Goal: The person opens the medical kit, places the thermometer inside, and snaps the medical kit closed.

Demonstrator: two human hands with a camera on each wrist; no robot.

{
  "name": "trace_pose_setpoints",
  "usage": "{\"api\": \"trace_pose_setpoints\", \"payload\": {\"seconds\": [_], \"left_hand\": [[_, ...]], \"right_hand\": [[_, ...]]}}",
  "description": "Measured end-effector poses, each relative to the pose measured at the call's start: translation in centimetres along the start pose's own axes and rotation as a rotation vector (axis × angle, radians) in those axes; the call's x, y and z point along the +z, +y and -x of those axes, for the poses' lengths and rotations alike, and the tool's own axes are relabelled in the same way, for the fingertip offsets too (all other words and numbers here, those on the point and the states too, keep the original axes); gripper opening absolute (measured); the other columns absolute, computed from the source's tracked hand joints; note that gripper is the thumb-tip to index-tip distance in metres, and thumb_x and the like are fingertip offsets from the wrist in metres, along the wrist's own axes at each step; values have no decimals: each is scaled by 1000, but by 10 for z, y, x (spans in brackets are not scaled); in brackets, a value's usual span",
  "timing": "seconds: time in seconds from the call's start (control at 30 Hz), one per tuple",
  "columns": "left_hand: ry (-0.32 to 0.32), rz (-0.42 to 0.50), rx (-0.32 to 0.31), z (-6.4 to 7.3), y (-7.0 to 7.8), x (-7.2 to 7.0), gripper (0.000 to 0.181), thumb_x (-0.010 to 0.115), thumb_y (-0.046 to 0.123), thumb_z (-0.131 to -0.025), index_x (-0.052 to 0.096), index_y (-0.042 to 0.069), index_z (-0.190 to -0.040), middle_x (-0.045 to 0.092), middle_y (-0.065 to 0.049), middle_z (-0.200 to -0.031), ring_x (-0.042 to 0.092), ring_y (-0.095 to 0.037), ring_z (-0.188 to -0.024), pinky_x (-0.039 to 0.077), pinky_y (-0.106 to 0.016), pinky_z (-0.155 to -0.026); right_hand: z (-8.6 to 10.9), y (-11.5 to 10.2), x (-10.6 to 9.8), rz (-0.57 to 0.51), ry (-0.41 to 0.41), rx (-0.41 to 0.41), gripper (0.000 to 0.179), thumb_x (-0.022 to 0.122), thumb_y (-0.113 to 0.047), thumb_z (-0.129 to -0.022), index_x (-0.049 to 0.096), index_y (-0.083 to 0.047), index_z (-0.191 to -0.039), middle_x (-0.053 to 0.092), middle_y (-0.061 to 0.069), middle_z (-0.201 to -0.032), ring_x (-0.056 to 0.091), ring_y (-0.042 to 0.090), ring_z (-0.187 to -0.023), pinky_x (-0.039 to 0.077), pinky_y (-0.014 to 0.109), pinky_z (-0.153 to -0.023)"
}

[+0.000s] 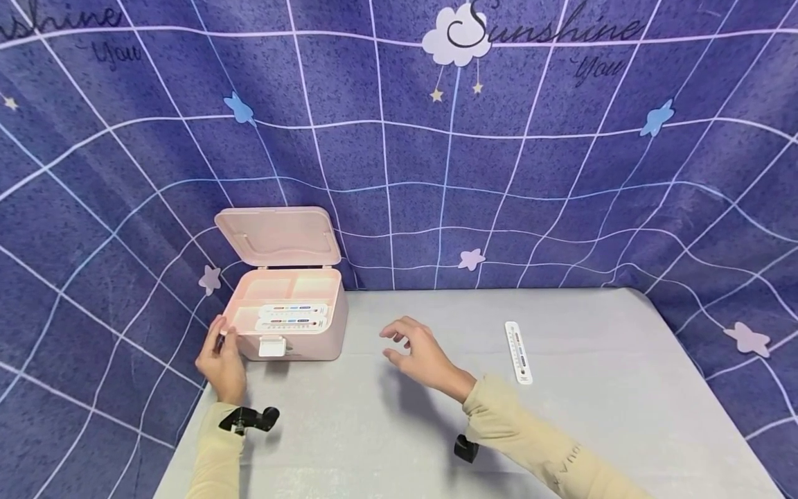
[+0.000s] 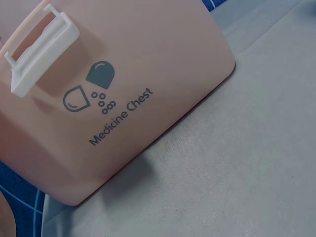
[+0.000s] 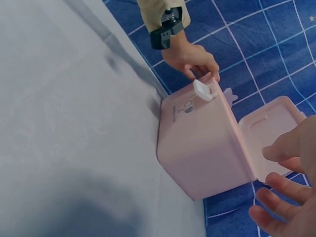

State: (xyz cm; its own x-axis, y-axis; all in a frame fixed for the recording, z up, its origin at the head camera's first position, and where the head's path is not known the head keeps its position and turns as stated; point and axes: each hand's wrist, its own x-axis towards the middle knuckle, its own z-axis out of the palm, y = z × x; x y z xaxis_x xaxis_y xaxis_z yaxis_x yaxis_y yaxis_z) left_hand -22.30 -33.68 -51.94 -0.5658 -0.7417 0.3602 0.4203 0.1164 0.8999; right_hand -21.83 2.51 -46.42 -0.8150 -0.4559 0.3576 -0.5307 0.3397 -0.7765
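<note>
Box (image 1: 312, 346) stands left of my right grip (image 1: 422, 355), which hangs with its fingers apart; my left grip (image 1: 223, 367) holds the box's near left corner. Two thermometers (image 1: 291, 324) lie inside; one more thermometer (image 1: 519, 353) lies on the tabletop (image 1: 349, 430), right of my right grip.

And there's the left forearm (image 1: 215, 457), sleeved in pale cream, running up from the near left toward the far side! The left hand (image 1: 224, 364) sits bent at its tip, fingers (image 1: 214, 331) curved, thumb (image 1: 231, 339) up on the right of them. Over to the right forearm (image 1: 548, 447), same cream sleeve, slanting in from the near right. The right hand (image 1: 420, 353) points left, hanging raised, fingers loosely bent and, seen from the right wrist, slightly spread, thumb standing apart from them!
</note>
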Motion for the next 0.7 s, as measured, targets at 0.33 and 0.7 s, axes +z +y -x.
{"api": "trace_pose_setpoints", "payload": {"seconds": [0.33, 0.7], "left_hand": [[4, -1, -16, 1, 1, 1, 30, 62, -9, -84, 62, -13, -114, 53, -30, -126, 49, -27, -123, 38, -31, -105], [13, -11, -16, 1, 4, 2, 30, 61, -11, -83, 62, -13, -113, 54, -30, -125, 50, -26, -121, 35, -37, -107]], "right_hand": [[12, -1, -8, 20, 57, -5, 28, 73, -4, -77, 66, -11, -103, 63, -3, -98, 58, 12, -87, 52, 31, -69], [30, -2, -21, 12, 103, 31, 28, 74, -5, -76, 66, -13, -102, 63, -5, -99, 58, 12, -87, 53, 32, -70]]}}
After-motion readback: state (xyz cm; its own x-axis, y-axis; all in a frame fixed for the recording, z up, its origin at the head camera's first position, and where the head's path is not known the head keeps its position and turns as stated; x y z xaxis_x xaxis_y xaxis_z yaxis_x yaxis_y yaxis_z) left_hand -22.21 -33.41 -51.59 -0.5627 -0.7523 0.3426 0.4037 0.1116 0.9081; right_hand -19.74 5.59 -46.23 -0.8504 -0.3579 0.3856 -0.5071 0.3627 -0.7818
